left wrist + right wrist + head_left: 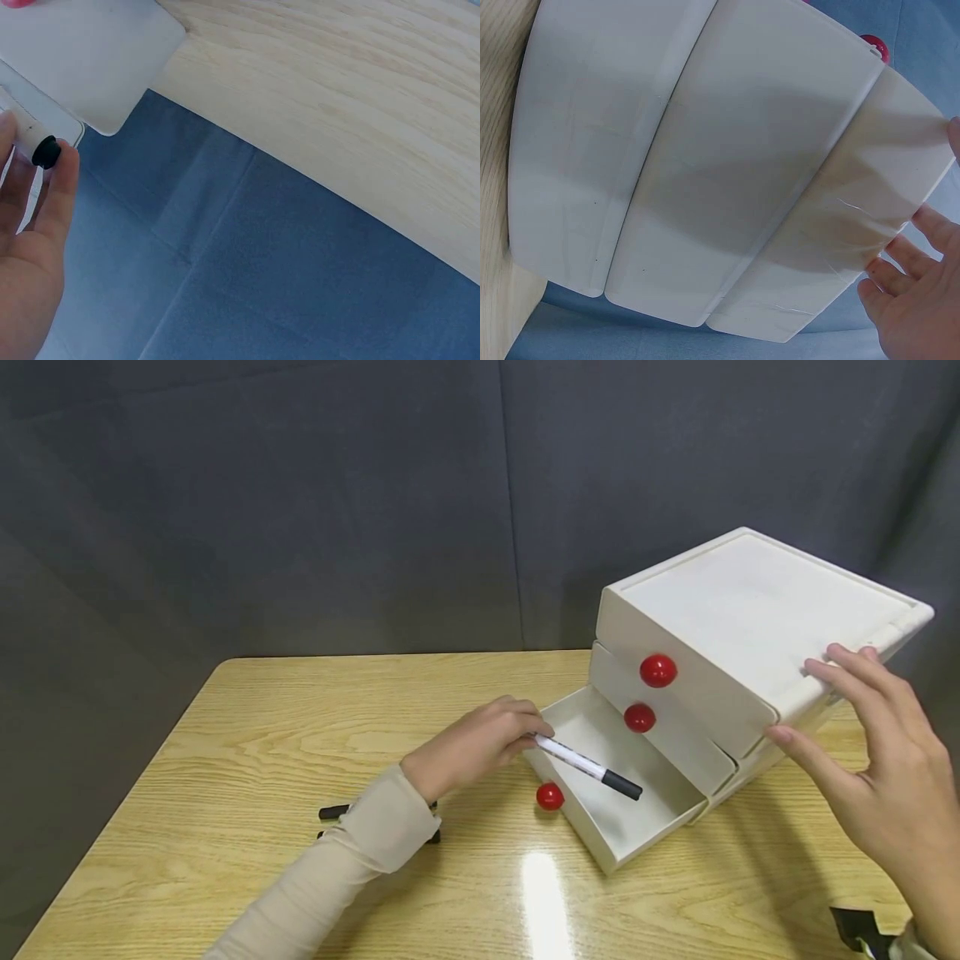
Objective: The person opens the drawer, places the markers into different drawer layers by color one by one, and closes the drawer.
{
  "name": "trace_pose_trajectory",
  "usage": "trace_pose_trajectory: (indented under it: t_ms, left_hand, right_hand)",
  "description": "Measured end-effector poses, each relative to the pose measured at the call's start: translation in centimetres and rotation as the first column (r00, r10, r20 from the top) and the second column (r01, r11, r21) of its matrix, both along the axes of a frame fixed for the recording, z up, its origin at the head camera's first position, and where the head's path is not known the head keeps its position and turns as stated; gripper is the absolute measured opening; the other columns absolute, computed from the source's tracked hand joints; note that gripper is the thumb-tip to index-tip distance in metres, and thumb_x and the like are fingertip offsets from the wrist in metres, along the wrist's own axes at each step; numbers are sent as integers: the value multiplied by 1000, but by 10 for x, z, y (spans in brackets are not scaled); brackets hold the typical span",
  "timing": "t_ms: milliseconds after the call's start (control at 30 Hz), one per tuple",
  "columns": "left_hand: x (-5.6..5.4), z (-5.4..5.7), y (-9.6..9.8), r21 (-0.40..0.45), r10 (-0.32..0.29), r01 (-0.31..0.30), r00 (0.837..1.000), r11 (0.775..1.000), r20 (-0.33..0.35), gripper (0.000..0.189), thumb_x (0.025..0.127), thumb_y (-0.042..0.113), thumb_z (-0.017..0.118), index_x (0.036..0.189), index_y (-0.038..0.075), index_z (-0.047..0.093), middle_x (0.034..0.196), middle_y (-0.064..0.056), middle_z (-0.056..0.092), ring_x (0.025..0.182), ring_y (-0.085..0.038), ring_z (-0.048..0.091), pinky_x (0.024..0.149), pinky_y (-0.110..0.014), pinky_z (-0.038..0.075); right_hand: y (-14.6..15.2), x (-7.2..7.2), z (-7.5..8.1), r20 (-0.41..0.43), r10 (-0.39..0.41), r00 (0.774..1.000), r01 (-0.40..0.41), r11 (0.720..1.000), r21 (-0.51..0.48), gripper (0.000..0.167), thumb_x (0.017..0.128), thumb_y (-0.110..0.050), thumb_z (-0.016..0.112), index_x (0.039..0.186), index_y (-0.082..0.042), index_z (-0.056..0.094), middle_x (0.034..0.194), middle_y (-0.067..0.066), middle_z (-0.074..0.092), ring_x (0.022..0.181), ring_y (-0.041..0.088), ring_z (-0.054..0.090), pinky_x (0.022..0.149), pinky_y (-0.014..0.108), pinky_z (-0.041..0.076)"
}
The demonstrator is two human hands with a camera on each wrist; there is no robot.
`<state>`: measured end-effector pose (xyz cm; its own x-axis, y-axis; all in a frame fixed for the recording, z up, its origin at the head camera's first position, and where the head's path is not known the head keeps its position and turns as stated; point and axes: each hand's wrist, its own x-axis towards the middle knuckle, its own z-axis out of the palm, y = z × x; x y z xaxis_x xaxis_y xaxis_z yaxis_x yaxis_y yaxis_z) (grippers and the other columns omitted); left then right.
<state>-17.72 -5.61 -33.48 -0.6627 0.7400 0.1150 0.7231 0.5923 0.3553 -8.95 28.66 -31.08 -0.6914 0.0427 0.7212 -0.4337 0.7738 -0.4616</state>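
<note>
My left hand (487, 735) pinches one end of a white marker (573, 758) with a black cap, over the pulled-out bottom drawer (592, 835) of a white three-drawer unit (765, 602). In the left wrist view the marker (26, 133) sits between thumb and fingers, its black end toward me. My right hand (885, 760) rests spread fingertips on the unit's top near its right edge, thumb at the front corner. The right wrist view shows those fingertips (891, 259) along the top edge. The upper two drawers are closed.
Red round knobs stand on the drawer fronts, the lowest knob (550, 796) facing left. Black-ended pens (333, 812) lie on the wooden table (262, 735), partly hidden under my left forearm. A small black object (855, 927) shows beside my right wrist. Dark cloth (337, 510) hangs behind.
</note>
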Motion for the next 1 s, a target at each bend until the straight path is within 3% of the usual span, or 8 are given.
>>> trace_pose_trajectory:
  t_ms: [133, 367, 533, 767, 1000]
  left_hand:
    - [-1, -1, 5, -6, -21, 21, 1000, 1000, 3, 23, 93, 7, 67, 115, 10, 73, 113, 0, 70, 109, -17, 62, 100, -27, 52]
    - [-2, -2, 15, -45, -35, 36, 999, 998, 18, 24, 94, 10, 66, 118, 13, 72, 116, 1, 69, 111, -15, 60, 101, -25, 50]
    - [-5, -5, 22, -60, -63, 63, 998, 996, 10, 24, 95, 10, 66, 118, 12, 73, 114, 1, 69, 108, -16, 59, 101, -25, 50]
    - [-8, -8, 28, -69, -81, 82, 997, 994, 15, 24, 95, 9, 65, 118, 12, 73, 114, 1, 69, 106, -16, 58, 99, -24, 49]
    - [-7, -10, 32, -86, -60, 63, 998, 994, 35, 25, 95, 10, 67, 119, 12, 73, 115, 2, 70, 106, -15, 58, 98, -22, 49]
  right_hand:
    - [0, 0, 1, -5, 2, 1000, -2, 1000, 4, 82, 80, -69, 64, 130, -4, 63, 146, 17, 52, 148, 11, 33, 118, 12, 22]
    - [1, 1, 0, 8, -2, 1000, 2, 1000, 1, 76, 82, -63, 68, 131, -5, 63, 148, 9, 51, 148, 12, 32, 119, 14, 22]
    - [1, 2, 1, 15, -5, 1000, 5, 1000, 3, 74, 82, -61, 69, 132, -6, 63, 148, 12, 52, 149, 14, 32, 120, 16, 22]
    - [2, 2, 1, 23, -11, 1000, 11, 1000, -2, 69, 83, -55, 73, 132, -7, 63, 149, -1, 50, 148, 12, 32, 120, 16, 22]
    - [1, 5, 2, 43, -17, 999, 17, 1000, 3, 65, 84, -48, 76, 133, -8, 62, 149, 12, 51, 149, 12, 31, 122, 19, 21]
